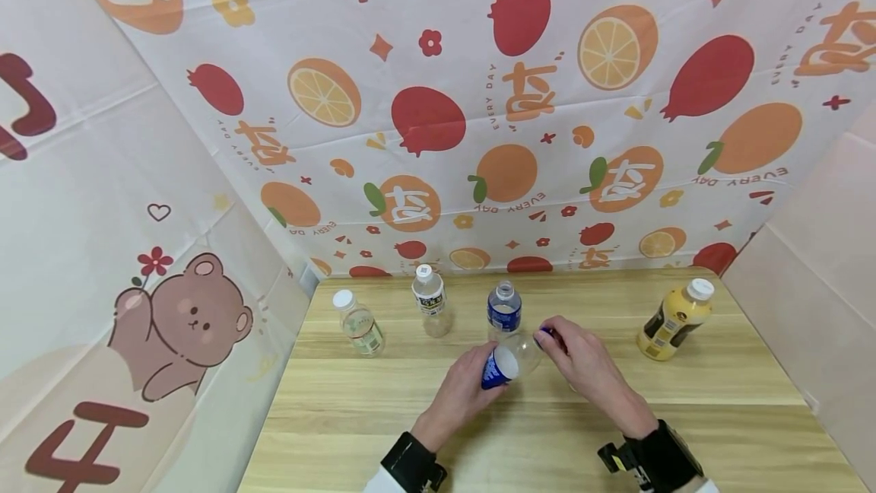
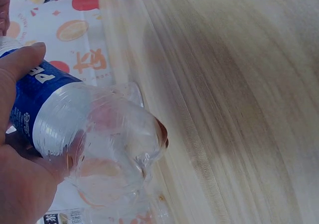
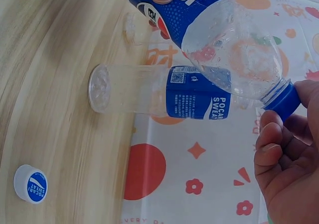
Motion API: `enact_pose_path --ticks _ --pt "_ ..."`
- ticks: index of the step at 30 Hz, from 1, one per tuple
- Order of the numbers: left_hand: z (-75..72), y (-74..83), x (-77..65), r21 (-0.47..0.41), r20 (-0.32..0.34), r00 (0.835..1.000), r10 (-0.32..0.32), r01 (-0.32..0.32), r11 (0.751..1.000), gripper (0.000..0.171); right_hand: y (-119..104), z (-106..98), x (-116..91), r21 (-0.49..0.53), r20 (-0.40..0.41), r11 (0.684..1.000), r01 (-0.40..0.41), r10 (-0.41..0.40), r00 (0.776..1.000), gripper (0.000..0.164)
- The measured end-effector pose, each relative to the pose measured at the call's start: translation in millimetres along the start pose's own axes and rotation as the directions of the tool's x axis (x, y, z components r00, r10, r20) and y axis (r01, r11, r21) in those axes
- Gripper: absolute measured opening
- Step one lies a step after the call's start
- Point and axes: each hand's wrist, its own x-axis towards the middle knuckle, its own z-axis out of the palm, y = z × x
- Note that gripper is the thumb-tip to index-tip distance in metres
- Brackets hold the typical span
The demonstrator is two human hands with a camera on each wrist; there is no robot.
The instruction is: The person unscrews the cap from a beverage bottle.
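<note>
My left hand [image 1: 465,385] grips an emptied-looking clear Pepsi bottle [image 1: 496,368] round its blue label, tilted with the neck toward the right. A blue cap [image 3: 282,100] sits on the bottle's mouth, and my right hand [image 1: 583,360] pinches it between thumb and fingers. In the left wrist view the bottle's clear base [image 2: 117,139] shows a few dark drops. Just behind the hands stands an uncapped Pocari Sweat bottle [image 1: 504,315] with a blue label. A white Pocari Sweat cap [image 3: 31,184] lies on the table in the right wrist view.
Two clear bottles with white caps, one green-labelled [image 1: 361,329] and one dark-labelled [image 1: 431,301], stand at the back left. On the right is a yellow drink bottle [image 1: 674,322]. Fruit-printed cloth [image 1: 427,120] hangs behind the wooden table [image 1: 328,417].
</note>
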Motion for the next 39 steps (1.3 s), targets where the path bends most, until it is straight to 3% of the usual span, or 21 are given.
enact_pose_path --ticks 10,18,30,35,39 --pt "-0.4 -0.8 -0.3 -0.023 0.004 1.0 0.018 -0.018 1.0 0.07 0.2 0.0 1.0 -0.008 -0.002 0.999 0.039 -0.039 0.999 0.004" --pt "-3.4 -2.1 0.6 -0.096 0.069 0.997 -0.036 0.042 0.994 0.07 0.2 -0.6 2.7 0.001 0.025 0.998 0.056 -0.056 0.998 0.006" --pt "-3.9 -3.3 -0.1 -0.085 0.104 0.994 -0.043 0.052 0.995 0.071 4.8 -1.2 1.4 -0.066 0.051 0.987 0.148 -0.144 0.988 0.01" --pt "-1.7 -3.1 -0.5 -0.089 0.08 0.996 -0.041 0.048 0.995 0.071 4.4 -2.5 0.5 -0.089 0.056 0.982 0.166 -0.162 0.985 0.012" --pt "1.8 -0.7 1.1 -0.028 -0.008 1.0 -0.004 0.004 1.0 0.072 0.9 -1.8 0.8 -0.081 0.028 0.992 0.095 -0.093 0.995 0.011"
